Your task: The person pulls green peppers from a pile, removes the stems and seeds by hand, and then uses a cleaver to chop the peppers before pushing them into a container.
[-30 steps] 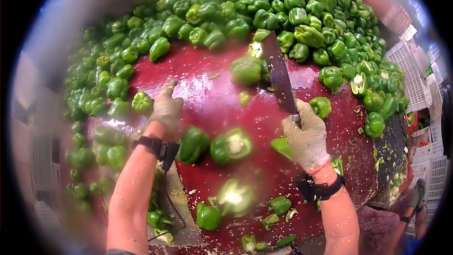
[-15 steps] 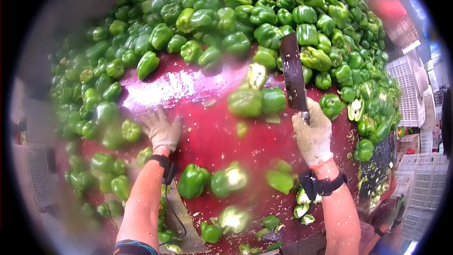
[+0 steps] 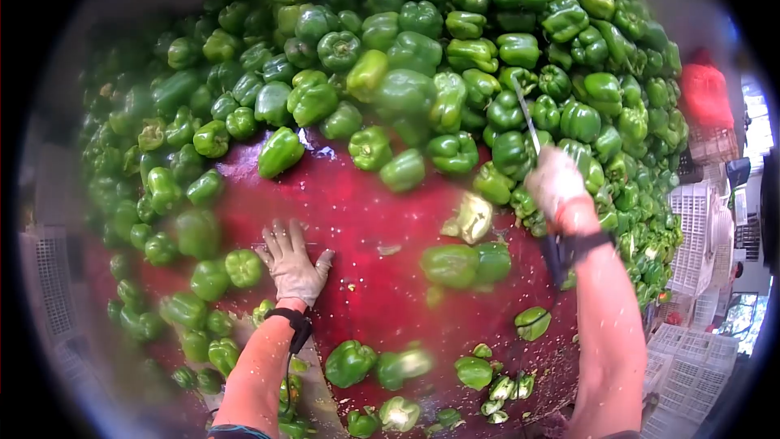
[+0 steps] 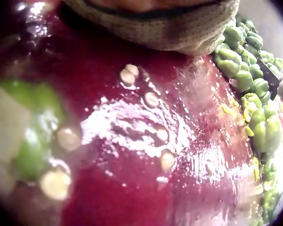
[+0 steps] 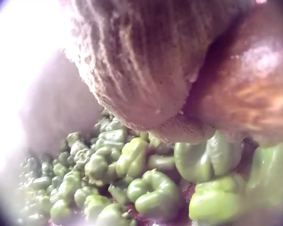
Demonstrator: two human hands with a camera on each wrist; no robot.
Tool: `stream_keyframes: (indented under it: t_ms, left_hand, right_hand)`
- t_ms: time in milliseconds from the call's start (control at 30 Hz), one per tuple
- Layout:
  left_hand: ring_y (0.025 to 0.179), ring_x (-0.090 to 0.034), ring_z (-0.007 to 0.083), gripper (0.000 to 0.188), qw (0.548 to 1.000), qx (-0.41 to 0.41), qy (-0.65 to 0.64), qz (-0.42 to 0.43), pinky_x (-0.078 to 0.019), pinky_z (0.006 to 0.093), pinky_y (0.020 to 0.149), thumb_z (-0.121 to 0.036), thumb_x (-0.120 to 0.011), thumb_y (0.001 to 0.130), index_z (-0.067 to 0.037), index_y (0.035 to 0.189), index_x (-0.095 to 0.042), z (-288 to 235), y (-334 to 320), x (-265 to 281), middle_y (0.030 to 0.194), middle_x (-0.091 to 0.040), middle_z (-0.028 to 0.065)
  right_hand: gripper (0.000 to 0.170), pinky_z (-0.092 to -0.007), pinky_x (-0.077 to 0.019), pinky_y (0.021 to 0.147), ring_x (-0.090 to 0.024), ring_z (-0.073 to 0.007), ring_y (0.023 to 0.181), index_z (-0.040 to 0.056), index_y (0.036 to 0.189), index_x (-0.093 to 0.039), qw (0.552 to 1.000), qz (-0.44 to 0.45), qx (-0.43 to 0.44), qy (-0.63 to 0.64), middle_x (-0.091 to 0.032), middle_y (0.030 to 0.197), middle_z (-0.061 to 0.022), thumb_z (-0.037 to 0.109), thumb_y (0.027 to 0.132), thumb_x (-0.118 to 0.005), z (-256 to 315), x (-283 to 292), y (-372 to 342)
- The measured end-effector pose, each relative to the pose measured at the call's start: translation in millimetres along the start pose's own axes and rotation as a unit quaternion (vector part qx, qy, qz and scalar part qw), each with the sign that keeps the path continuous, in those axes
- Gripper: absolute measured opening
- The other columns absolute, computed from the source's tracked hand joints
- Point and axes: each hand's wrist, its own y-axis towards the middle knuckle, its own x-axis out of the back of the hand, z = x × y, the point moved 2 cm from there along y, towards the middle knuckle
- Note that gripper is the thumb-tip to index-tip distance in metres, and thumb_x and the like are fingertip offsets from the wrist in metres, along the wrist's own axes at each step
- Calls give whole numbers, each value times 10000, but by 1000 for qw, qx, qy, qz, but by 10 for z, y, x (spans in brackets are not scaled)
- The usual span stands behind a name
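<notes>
My gloved left hand (image 3: 296, 267) lies palm down with fingers spread, over the red tabletop (image 3: 349, 211). Its glove cuff (image 4: 179, 35) tops the left wrist view, above wet red surface and scattered seeds. With the gloved right hand (image 3: 559, 181) I grip a cleaver (image 3: 526, 118), its blade seen nearly edge-on over the heaped green bell peppers (image 3: 581, 120). In the right wrist view the glove (image 5: 132, 61) hides the cleaver, and peppers (image 5: 155, 193) show below. Between the hands sit two whole peppers (image 3: 449, 265) and a pale cut pepper (image 3: 474, 218).
Bell peppers bank up along the far and left sides. Nearer me are a whole pepper (image 3: 350, 363), several cut pieces (image 3: 400, 414) and loose seeds. White plastic crates (image 3: 695, 374) stand at the right, with a red bundle (image 3: 705, 96) behind.
The right hand has carried the cleaver up and right to the pile, its blade turning from broad face to edge-on. The left hand's fingers have spread. The head view has shifted.
</notes>
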Motion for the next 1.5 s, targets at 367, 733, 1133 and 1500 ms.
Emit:
stream_keyframes:
  t_ms: [367, 733, 1133, 1500]
  left_hand:
    - [1474, -84, 470, 986, 997, 31, -13, 66, -26, 626, 1171, -604, -616, 810, -49, 1537, -249, -21, 35, 126, 1598, -156, 251]
    - [1466, -98, 479, 1008, 998, 22, -17, 60, -16, 645, 1164, -622, -618, 795, -38, 1532, -255, -33, 26, 84, 1593, -162, 258]
    - [1376, -244, 485, 832, 999, -10, -44, 6, -106, 676, 1135, -590, -644, 776, -60, 1394, -475, -16, 36, 109, 1431, -380, 266]
    - [1367, -233, 506, 802, 998, 9, -58, 38, -95, 655, 1155, -575, -659, 767, -65, 1370, -517, -38, 46, 158, 1442, -355, 280]
  right_hand:
    - [241, -494, -548, 762, -661, -455, 817, -23, 1057, -558, 999, -7, 44, -21, -662, 879, -281, 91, 845, -561, 390, 412, -503]
    - [213, -479, -549, 778, -670, -417, 896, -38, 989, -598, 977, 194, 90, 22, -655, 886, -302, 99, 826, -578, 312, -306, -529]
    - [295, -453, -533, 847, -645, -435, 962, -42, 1064, -586, 997, -43, -12, 64, -659, 970, -292, 145, 836, -606, 443, 296, 445]
    - [252, -471, -556, 643, -683, -387, 735, -26, 1071, -551, 978, 64, 170, -103, -673, 801, -215, 107, 857, -545, 440, 124, -295]
